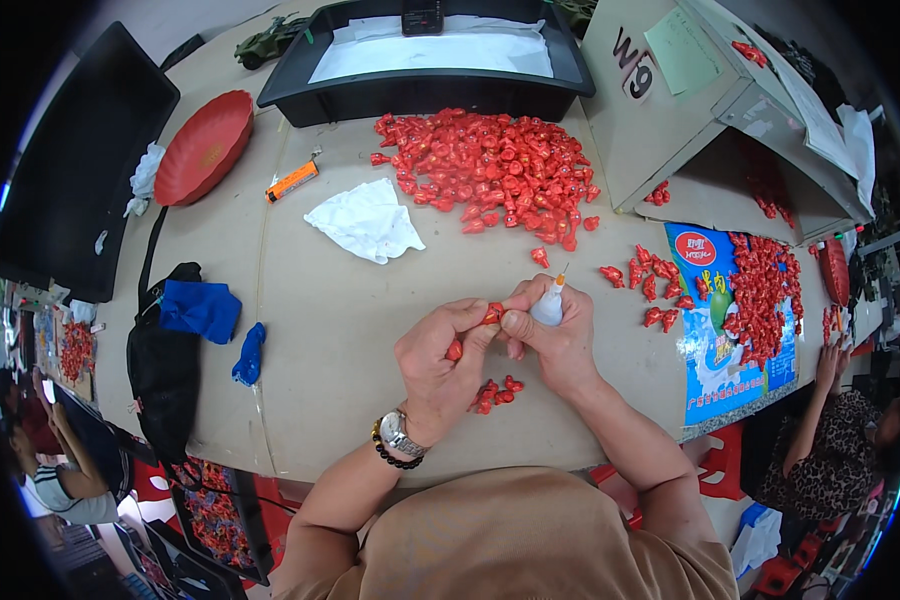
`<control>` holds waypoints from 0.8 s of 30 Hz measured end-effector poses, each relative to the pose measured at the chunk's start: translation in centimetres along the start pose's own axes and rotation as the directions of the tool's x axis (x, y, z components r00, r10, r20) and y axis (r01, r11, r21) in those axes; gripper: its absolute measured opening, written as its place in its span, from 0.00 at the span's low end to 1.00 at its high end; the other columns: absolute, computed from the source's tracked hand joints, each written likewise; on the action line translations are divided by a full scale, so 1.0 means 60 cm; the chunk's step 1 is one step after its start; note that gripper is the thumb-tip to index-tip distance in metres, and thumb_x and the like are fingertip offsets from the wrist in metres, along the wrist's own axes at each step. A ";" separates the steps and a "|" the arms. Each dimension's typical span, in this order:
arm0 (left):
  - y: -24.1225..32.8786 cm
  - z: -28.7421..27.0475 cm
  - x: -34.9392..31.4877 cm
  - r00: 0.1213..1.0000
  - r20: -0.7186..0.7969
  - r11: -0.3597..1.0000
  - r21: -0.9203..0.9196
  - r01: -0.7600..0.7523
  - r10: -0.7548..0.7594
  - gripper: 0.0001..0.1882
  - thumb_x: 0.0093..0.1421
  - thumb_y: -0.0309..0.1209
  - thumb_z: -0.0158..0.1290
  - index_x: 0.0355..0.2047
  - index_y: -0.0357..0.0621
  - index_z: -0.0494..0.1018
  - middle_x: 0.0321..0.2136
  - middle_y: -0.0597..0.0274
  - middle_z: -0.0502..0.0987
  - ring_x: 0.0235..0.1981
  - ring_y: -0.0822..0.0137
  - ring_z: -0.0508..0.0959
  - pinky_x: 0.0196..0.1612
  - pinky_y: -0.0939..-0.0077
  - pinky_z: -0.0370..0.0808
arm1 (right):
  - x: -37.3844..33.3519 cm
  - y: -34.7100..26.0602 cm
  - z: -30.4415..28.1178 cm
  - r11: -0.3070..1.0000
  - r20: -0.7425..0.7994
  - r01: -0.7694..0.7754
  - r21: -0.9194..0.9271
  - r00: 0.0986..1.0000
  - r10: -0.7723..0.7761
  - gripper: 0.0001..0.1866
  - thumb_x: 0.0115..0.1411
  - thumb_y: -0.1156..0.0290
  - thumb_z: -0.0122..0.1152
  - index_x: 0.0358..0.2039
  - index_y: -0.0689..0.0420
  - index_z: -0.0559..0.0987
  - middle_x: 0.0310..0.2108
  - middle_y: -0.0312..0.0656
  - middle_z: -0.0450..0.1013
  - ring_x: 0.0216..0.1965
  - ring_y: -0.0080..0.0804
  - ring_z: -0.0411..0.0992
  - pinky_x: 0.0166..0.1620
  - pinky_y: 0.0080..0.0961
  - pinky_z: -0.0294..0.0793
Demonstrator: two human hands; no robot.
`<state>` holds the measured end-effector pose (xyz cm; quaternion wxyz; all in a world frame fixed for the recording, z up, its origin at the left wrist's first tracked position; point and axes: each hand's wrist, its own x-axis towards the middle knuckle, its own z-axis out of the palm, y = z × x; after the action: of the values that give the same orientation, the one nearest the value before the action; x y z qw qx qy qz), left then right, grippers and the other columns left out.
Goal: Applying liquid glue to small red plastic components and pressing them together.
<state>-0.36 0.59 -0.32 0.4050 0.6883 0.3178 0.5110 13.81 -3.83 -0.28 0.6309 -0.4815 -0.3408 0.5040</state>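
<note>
Brown shirt (530, 530) nearest; see red piece (493, 314) pinched between fingertips of left hand (436, 352), just left of white needle-tipped bottle (547, 309) gripped in right hand (567, 343).

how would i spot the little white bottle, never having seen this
From the big heap of red pieces on the table, come down to the person's right hand. It holds a small white bottle, nozzle up. Unlike the red pieces around it, it has an orange collar and thin needle tip.
</note>
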 end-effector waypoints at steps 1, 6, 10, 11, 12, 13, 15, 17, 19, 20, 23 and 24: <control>0.001 0.000 0.002 1.000 0.005 1.000 0.006 -0.010 0.010 0.06 0.53 0.16 0.58 0.32 0.33 0.74 0.31 0.50 0.80 0.26 0.69 0.80 0.28 0.80 0.75 | 0.001 -0.001 0.000 1.000 -0.007 -0.004 0.007 1.000 0.004 0.07 0.55 0.77 0.64 0.28 0.61 0.73 0.24 0.41 0.72 0.18 0.22 0.69 0.18 0.17 0.68; -0.001 -0.004 0.010 1.000 0.023 0.998 0.058 -0.003 0.002 0.06 0.54 0.20 0.58 0.33 0.33 0.74 0.30 0.53 0.80 0.22 0.72 0.77 0.25 0.80 0.73 | 0.006 -0.016 -0.009 0.998 0.018 -0.045 -0.054 0.999 0.046 0.07 0.55 0.74 0.65 0.30 0.62 0.75 0.24 0.39 0.72 0.18 0.20 0.69 0.18 0.15 0.67; 0.006 -0.009 0.016 0.992 0.064 0.992 0.069 0.107 -0.111 0.06 0.57 0.24 0.58 0.34 0.34 0.74 0.24 0.58 0.78 0.19 0.75 0.73 0.23 0.81 0.70 | 0.006 -0.025 -0.009 0.988 0.014 0.021 -0.155 1.000 -0.019 0.09 0.55 0.74 0.65 0.34 0.63 0.77 0.25 0.37 0.71 0.19 0.18 0.69 0.19 0.14 0.68; 0.009 -0.011 0.018 0.984 0.084 0.986 0.074 0.150 -0.156 0.07 0.57 0.25 0.58 0.34 0.34 0.74 0.22 0.59 0.77 0.19 0.76 0.72 0.22 0.81 0.69 | 0.006 -0.025 -0.009 0.984 0.006 0.038 -0.173 0.999 -0.038 0.09 0.54 0.75 0.65 0.35 0.63 0.77 0.26 0.37 0.71 0.20 0.18 0.69 0.20 0.14 0.68; 0.009 -0.012 0.019 0.979 0.103 0.984 0.041 0.171 -0.174 0.07 0.58 0.27 0.57 0.34 0.34 0.74 0.21 0.61 0.76 0.19 0.77 0.71 0.22 0.82 0.68 | 0.007 -0.026 -0.008 0.973 0.010 0.115 -0.202 0.993 -0.116 0.09 0.54 0.76 0.65 0.35 0.64 0.78 0.27 0.37 0.71 0.21 0.18 0.70 0.20 0.14 0.69; 0.009 -0.013 0.020 0.974 0.123 0.981 0.008 0.192 -0.191 0.08 0.59 0.28 0.57 0.33 0.35 0.74 0.20 0.63 0.75 0.19 0.78 0.70 0.22 0.83 0.68 | 0.011 -0.026 -0.005 0.954 0.016 0.192 -0.231 0.981 -0.193 0.09 0.53 0.77 0.65 0.35 0.64 0.78 0.28 0.37 0.71 0.22 0.18 0.70 0.21 0.14 0.70; 0.007 -0.016 0.021 0.962 0.161 0.972 -0.047 0.231 -0.221 0.09 0.60 0.31 0.56 0.33 0.35 0.74 0.18 0.66 0.74 0.19 0.80 0.69 0.22 0.84 0.67 | 0.016 -0.026 -0.007 0.919 0.050 0.278 -0.280 0.960 -0.275 0.09 0.52 0.79 0.65 0.35 0.65 0.79 0.29 0.38 0.71 0.23 0.19 0.70 0.22 0.14 0.71; 0.006 -0.019 0.020 0.949 0.197 0.960 -0.088 0.267 -0.246 0.11 0.61 0.33 0.55 0.33 0.35 0.74 0.18 0.68 0.73 0.19 0.82 0.68 0.23 0.85 0.66 | 0.018 -0.025 -0.014 0.898 0.102 0.302 -0.320 0.953 -0.284 0.08 0.52 0.81 0.65 0.34 0.65 0.79 0.31 0.39 0.71 0.25 0.19 0.71 0.23 0.14 0.72; 0.001 -0.019 0.018 0.936 0.220 0.943 -0.129 0.306 -0.274 0.12 0.62 0.34 0.55 0.33 0.34 0.74 0.19 0.69 0.73 0.20 0.82 0.67 0.23 0.85 0.66 | 0.018 -0.024 -0.017 0.898 0.117 0.304 -0.318 0.953 -0.280 0.07 0.52 0.81 0.64 0.33 0.65 0.80 0.31 0.40 0.72 0.24 0.19 0.71 0.23 0.14 0.72; -0.001 -0.019 0.017 0.929 0.232 0.934 -0.149 0.326 -0.287 0.12 0.62 0.34 0.55 0.33 0.34 0.74 0.19 0.69 0.73 0.20 0.82 0.67 0.24 0.86 0.66 | 0.018 -0.024 -0.018 0.898 0.125 0.304 -0.317 0.952 -0.279 0.06 0.52 0.81 0.64 0.32 0.65 0.80 0.30 0.40 0.72 0.24 0.19 0.71 0.23 0.14 0.72; -0.004 -0.020 0.016 0.908 0.259 0.895 -0.222 0.387 -0.328 0.13 0.62 0.35 0.55 0.32 0.34 0.74 0.20 0.70 0.73 0.21 0.82 0.68 0.25 0.86 0.66 | 0.014 -0.028 -0.013 0.903 0.097 0.274 -0.330 0.962 -0.256 0.06 0.50 0.83 0.63 0.31 0.63 0.80 0.25 0.37 0.72 0.24 0.20 0.70 0.25 0.17 0.68; -0.004 -0.020 0.016 0.896 0.279 0.881 -0.232 0.411 -0.345 0.13 0.62 0.36 0.55 0.32 0.35 0.74 0.20 0.70 0.73 0.21 0.82 0.67 0.24 0.86 0.66 | 0.013 -0.028 -0.011 0.917 0.085 0.256 -0.304 0.967 -0.242 0.06 0.50 0.83 0.63 0.31 0.63 0.80 0.25 0.37 0.72 0.23 0.20 0.70 0.25 0.16 0.68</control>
<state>-1.28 1.81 0.05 0.6263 0.6011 0.3208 0.3789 15.16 -3.31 1.07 0.5976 -0.5163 -0.4892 0.3701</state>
